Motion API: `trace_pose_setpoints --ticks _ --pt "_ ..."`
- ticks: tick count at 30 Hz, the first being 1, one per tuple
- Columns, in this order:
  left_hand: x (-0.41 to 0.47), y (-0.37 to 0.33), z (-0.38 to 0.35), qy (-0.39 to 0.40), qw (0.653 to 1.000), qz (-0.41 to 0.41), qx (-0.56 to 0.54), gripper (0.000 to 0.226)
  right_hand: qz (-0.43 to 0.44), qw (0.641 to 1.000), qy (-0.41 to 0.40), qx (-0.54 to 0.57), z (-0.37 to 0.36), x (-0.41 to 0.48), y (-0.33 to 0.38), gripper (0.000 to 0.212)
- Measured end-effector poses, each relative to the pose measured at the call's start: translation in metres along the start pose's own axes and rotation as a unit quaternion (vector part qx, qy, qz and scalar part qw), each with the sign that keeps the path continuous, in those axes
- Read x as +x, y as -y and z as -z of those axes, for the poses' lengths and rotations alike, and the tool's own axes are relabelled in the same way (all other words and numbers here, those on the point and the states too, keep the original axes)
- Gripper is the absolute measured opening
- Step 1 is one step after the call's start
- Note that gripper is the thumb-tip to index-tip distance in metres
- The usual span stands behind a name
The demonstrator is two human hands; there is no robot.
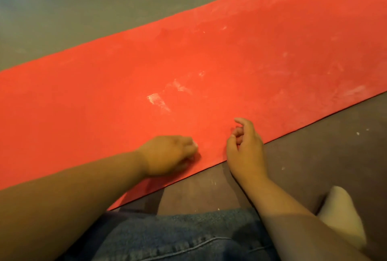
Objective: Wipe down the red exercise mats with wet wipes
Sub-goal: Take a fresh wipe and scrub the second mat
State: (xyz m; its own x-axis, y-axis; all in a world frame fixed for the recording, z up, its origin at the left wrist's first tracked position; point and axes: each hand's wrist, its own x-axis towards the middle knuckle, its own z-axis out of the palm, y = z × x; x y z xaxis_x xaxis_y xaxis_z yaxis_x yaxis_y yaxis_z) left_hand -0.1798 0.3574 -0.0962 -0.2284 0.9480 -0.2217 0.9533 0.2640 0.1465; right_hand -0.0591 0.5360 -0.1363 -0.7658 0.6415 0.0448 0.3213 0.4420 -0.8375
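denim-covered knee (188, 237) sits lowest in view, with a pale sock (339, 214) to its right on the grey floor (83, 9). just beyond, the red mat (230, 61) lies flat on that floor and runs slantwise across the whole view, its near edge passing beneath both arms. the left hand (167, 155) rests knuckles-up on the mat close to that edge. its fingers (189, 149) are curled tight round a small pale wad that barely peeks out at the tips. that wad looks to be the wet wipe (195, 146), though little of it shows. the right hand (245, 149) is just beside it over the mat's edge, fingers loosely bent and holding nothing.

the step in hand looks like scrubbing this near stretch. chalky white smudges (158, 101) sit just ahead of the left hand, and fainter dusty patches spread toward the far right end, so most of the mat seems yet to be done. to do it well, open the wipe out so more of it meets the surface. press flat and work in overlapping strokes from the near edge outward across the smudges. the free right hand could pin the mat's edge so the thin sheet does not ruck or slide.
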Motion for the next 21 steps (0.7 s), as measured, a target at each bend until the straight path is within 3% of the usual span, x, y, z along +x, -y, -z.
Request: trace_pose_setpoints --ticks 2,3,4,5,6,9,12,13,14,16,18,20,21 --pt "0.004 0.028 0.005 -0.049 0.983 0.176 -0.002 0.025 -0.013 1.0 -0.001 0.025 0.003 0.0 -0.003 0.039" --pt "0.005 0.041 0.007 -0.095 0.957 0.273 -0.011 0.023 -0.019 0.999 -0.009 0.034 0.005 0.0 -0.004 0.039" --pt "0.008 0.046 0.008 -0.127 0.934 0.334 -0.026 0.022 -0.025 0.999 -0.022 0.041 0.008 0.002 -0.005 0.039" --pt "0.011 0.041 0.009 -0.136 0.931 0.339 -0.026 0.021 -0.034 0.998 -0.034 0.047 0.011 0.003 -0.006 0.038" --pt "0.012 0.03 0.007 -0.123 0.944 0.306 -0.027 0.02 -0.044 0.997 -0.042 0.052 0.013 0.005 -0.007 0.038" --pt "-0.007 -0.024 0.004 -0.07 0.992 0.083 -0.067 0.014 -0.068 0.995 -0.047 0.062 0.017 0.007 -0.009 0.037" --pt "-0.023 -0.032 0.007 0.002 0.996 -0.085 -0.018 0.022 -0.081 0.994 -0.038 0.064 0.017 0.007 -0.009 0.036" --pt "-0.019 -0.024 0.009 0.022 0.995 -0.1 0.019 0.023 -0.084 0.994 -0.038 0.065 0.016 0.006 -0.009 0.035" --pt "-0.012 -0.013 0.011 0.027 0.997 -0.07 0.034 0.021 -0.086 0.993 -0.04 0.066 0.017 0.007 -0.009 0.035" --pt "0.011 0.011 0.015 -0.027 0.993 0.116 0.015 0.018 -0.086 0.993 -0.046 0.07 0.02 0.007 -0.009 0.035" --pt "0.029 0.023 0.014 -0.107 0.943 0.315 -0.028 0.02 -0.081 0.993 -0.055 0.07 0.023 0.006 -0.01 0.034" --pt "0.041 0.004 0.009 -0.146 0.907 0.393 -0.044 0.023 -0.074 0.992 -0.068 0.075 0.025 0.007 -0.009 0.033" --pt "0.044 -0.012 0.005 -0.15 0.912 0.381 -0.036 0.024 -0.074 0.991 -0.074 0.08 0.026 0.008 -0.008 0.032"
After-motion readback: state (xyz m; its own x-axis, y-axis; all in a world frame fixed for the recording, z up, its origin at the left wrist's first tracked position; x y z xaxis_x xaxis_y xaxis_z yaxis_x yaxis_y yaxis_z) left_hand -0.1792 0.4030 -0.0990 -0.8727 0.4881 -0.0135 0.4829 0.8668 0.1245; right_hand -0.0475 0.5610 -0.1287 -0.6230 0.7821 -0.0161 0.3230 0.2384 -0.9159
